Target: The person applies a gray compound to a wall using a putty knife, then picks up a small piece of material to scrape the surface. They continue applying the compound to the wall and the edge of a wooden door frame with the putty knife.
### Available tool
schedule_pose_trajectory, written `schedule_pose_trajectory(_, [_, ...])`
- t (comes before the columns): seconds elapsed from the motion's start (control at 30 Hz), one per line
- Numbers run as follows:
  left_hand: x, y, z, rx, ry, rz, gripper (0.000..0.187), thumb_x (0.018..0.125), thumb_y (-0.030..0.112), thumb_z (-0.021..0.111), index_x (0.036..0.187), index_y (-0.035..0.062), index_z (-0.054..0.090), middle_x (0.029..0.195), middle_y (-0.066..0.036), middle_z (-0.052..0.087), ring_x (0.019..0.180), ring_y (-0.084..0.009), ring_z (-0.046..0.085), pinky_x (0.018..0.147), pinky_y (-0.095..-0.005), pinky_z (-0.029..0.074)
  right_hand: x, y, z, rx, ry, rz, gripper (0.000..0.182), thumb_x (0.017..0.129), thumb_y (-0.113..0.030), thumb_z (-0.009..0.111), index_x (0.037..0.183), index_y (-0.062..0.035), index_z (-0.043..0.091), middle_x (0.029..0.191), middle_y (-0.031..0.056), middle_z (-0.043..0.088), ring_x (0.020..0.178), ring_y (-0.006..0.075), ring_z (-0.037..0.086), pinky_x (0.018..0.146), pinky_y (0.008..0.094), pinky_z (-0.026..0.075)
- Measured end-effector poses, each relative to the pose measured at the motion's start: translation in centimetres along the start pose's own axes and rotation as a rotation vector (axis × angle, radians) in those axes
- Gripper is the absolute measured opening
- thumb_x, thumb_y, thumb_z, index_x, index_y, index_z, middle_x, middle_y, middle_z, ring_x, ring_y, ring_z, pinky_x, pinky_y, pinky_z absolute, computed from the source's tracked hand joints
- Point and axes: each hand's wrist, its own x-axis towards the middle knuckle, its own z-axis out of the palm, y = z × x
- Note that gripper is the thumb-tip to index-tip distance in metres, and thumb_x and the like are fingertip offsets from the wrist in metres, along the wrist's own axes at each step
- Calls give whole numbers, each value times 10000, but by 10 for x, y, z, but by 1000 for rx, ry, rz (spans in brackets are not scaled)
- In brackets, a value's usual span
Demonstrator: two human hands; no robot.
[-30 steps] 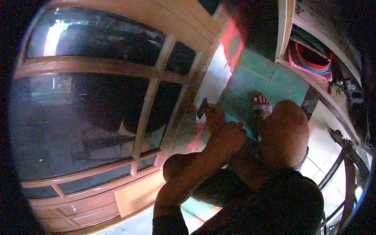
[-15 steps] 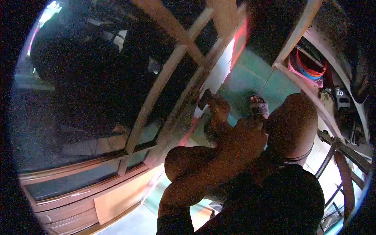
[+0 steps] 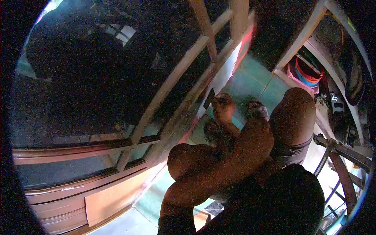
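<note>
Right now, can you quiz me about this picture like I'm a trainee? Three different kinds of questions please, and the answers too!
1. True or false: the right hand holds the dark tool.
2. What colour are the floor tiles? (a) yellow (b) green (c) purple
3. How many of the person's knees can you see?

Key: 1. True. 2. (b) green. 3. Two.
</note>
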Motion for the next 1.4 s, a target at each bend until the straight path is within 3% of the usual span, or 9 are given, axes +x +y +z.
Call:
schedule_pose_trajectory(0.1, [-9,-5,4,-25,54,-5,169,793,180,629,830,57,738,865,-124,652,912,-307,619,804,-484,476,-3,-54,-14,103,-21,119,178,857,-123,732,983,-45,635,932,95,695,801,157,674,669,337,538])
schedule_pose_trajectory(0.33, [-7,3,7,3,-105,-69,136,785,158,634,820,65,727,838,-109,637,876,-294,610,765,-477,471,0,-10,-13,566,-210,314,151,937,-133,670,1051,-34,673,1006,81,698,913,170,665,766,326,555])
schedule_pose_trajectory(0.43, [-4,8,7,-8,-164,-95,129,782,149,635,826,67,724,834,-106,633,868,-290,608,754,-471,468,-3,-25,-7,575,-22,167,160,941,-120,662,1068,-23,667,1023,92,697,939,176,657,789,321,547])
schedule_pose_trajectory(0.63, [-3,10,-23,203,-154,-128,149,796,175,634,842,71,729,870,-113,633,896,-268,608,794,-441,468,5,34,5,414,-95,123,229,880,-112,713,1079,-18,647,1057,117,690,936,195,663,747,316,533])
schedule_pose_trajectory(0.77, [-4,5,4,41,-136,-113,192,806,209,629,862,58,734,892,-117,641,917,-273,605,819,-451,467,1,1,6,365,-62,285,309,823,-91,725,1101,-26,609,984,120,698,858,197,673,701,323,530])
schedule_pose_trajectory(0.83, [-4,-1,4,-130,-99,-79,201,834,210,613,879,56,735,921,-111,646,959,-275,604,828,-450,470,-7,-3,18,303,102,-18,365,791,-66,715,1120,-41,559,876,117,701,764,197,671,648,320,515])
schedule_pose_trajectory(1.07, [-5,-1,-9,23,-49,-63,214,899,220,578,935,71,728,998,-112,645,1051,-265,593,856,-453,469,-4,-40,26,185,115,252,362,802,-32,690,1128,-32,532,841,136,703,730,205,673,611,322,518])
schedule_pose_trajectory(1.13, [-2,-4,-11,-51,-271,-71,251,917,227,557,1029,63,711,1064,-126,650,1068,-259,589,886,-485,469,-4,-55,22,335,56,339,381,815,-19,679,1165,-22,529,878,148,707,763,218,683,642,339,560])
schedule_pose_trajectory(1.4, [-3,-3,-25,-84,-176,-78,262,921,214,544,1067,58,697,1055,-123,643,1057,-264,600,916,-509,477,0,-41,22,458,-38,311,314,886,-68,660,1151,87,596,979,153,714,855,249,700,740,369,601])
